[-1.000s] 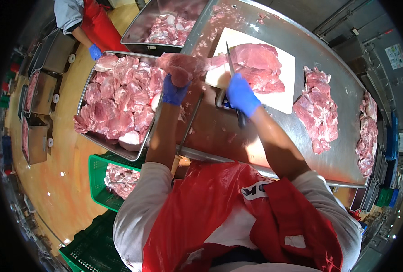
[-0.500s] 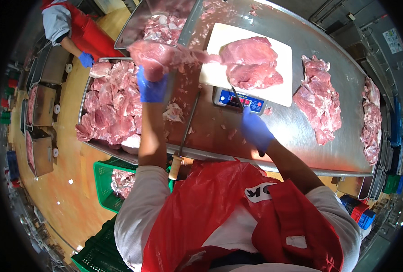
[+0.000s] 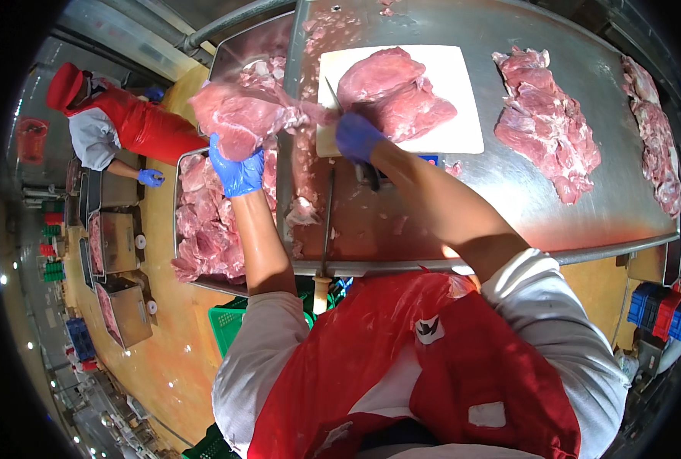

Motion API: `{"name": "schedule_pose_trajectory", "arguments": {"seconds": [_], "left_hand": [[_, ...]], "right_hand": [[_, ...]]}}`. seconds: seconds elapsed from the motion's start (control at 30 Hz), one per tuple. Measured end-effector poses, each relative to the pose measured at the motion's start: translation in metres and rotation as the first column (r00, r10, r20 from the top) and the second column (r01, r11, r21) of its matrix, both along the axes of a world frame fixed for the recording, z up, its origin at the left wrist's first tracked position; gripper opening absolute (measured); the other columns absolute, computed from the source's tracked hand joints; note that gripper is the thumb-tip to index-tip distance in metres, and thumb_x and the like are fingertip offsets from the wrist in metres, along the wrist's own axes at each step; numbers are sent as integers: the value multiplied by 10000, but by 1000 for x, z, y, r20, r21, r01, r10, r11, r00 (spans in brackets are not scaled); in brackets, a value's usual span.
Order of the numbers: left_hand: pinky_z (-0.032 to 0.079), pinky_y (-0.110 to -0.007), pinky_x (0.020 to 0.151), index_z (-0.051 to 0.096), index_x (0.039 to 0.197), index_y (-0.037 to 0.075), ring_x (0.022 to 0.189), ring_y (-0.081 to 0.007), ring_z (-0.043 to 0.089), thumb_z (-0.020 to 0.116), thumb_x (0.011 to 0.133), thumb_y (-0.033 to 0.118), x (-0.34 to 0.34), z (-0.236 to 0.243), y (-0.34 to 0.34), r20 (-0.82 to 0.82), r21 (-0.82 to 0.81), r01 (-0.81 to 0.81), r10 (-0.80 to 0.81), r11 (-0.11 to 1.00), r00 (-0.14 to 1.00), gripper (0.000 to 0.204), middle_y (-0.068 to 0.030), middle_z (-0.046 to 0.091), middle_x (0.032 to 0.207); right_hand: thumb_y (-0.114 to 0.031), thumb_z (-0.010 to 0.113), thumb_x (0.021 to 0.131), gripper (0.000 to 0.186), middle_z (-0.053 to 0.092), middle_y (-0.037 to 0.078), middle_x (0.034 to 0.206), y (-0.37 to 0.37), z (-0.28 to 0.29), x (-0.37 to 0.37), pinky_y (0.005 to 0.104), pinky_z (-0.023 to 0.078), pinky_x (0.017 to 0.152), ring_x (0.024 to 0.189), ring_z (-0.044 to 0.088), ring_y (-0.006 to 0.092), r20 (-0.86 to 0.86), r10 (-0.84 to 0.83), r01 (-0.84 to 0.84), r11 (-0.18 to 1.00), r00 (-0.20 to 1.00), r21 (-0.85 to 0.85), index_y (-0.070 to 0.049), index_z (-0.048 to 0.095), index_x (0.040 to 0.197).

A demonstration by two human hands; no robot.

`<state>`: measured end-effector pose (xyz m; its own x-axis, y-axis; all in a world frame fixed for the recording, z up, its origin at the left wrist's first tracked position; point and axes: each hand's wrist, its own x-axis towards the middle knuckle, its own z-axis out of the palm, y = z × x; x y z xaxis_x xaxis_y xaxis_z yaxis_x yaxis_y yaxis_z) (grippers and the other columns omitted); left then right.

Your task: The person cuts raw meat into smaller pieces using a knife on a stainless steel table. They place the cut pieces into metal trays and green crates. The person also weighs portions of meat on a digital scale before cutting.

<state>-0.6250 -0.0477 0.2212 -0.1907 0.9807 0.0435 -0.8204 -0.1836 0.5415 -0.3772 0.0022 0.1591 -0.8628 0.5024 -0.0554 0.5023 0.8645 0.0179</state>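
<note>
My left hand (image 3: pixel 235 170), in a blue glove, holds up a large piece of raw meat (image 3: pixel 237 115) by the table's left edge. A thin strip of that meat stretches right toward my gloved right hand (image 3: pixel 358 141). My right hand is closed around a knife (image 3: pixel 332 93), its blade pointing away from me beside the strip. Whether the blade touches the strip, I cannot tell. Close by, more raw meat (image 3: pixel 402 92) lies on a white cutting board (image 3: pixel 463 107). A blue scale (image 3: pixel 430 160) shows only at the board's near edge, mostly hidden by my forearm.
Meat slabs (image 3: pixel 547 122) lie on the steel table (image 3: pixel 463 218) to the right. A sharpening steel (image 3: pixel 321 294) rests across its near edge. Left stands a metal bin (image 3: pixel 178 229) full of meat, with a green crate (image 3: pixel 226 325) below. Another person (image 3: pixel 138 126) in red stands beyond it.
My right hand has moved with the knife from beside the scale up and left to the cutting board's left edge. My left hand still holds up the meat. The view has shifted.
</note>
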Motion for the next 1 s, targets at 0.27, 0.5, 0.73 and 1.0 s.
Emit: {"name": "schedule_pose_trajectory", "arguments": {"seconds": [0.27,0.5,0.73,1.0], "left_hand": [[451,-502,1009,515,1347,73,1191,-296,541,491,964,277,-41,57,2,-242,39,-159,164,987,956,434,-126,550,1330],[478,-405,896,536,1302,80,1029,-236,579,609,900,250,-143,136,128,-957,186,-361,251,914,142,442,-91,599,1175],[484,-370,929,451,1384,43,1059,-243,581,770,810,304,117,69,87,-947,-43,135,3,990,-320,707,-105,593,1206],[239,-575,1138,321,1498,200,1372,-508,267,925,433,303,212,-43,55,-805,184,201,265,962,-531,1229,-301,258,1495]], "right_hand": [[-160,506,961,155,602,146,731,-171,-63,136,405,455,556,593,586,313,-383,-350,198,902,855,-384,-23,511,1033],[-227,497,1018,236,577,228,650,-148,18,202,466,442,504,561,617,355,-367,-821,463,555,437,-691,3,486,969],[-296,508,1015,304,604,59,762,-4,-8,278,313,480,646,697,575,125,-607,-770,393,629,198,-670,-8,529,920],[-365,583,962,350,599,8,885,155,21,194,266,438,764,825,505,103,-485,-749,-3,542,451,-840,-25,647,1019]]}}
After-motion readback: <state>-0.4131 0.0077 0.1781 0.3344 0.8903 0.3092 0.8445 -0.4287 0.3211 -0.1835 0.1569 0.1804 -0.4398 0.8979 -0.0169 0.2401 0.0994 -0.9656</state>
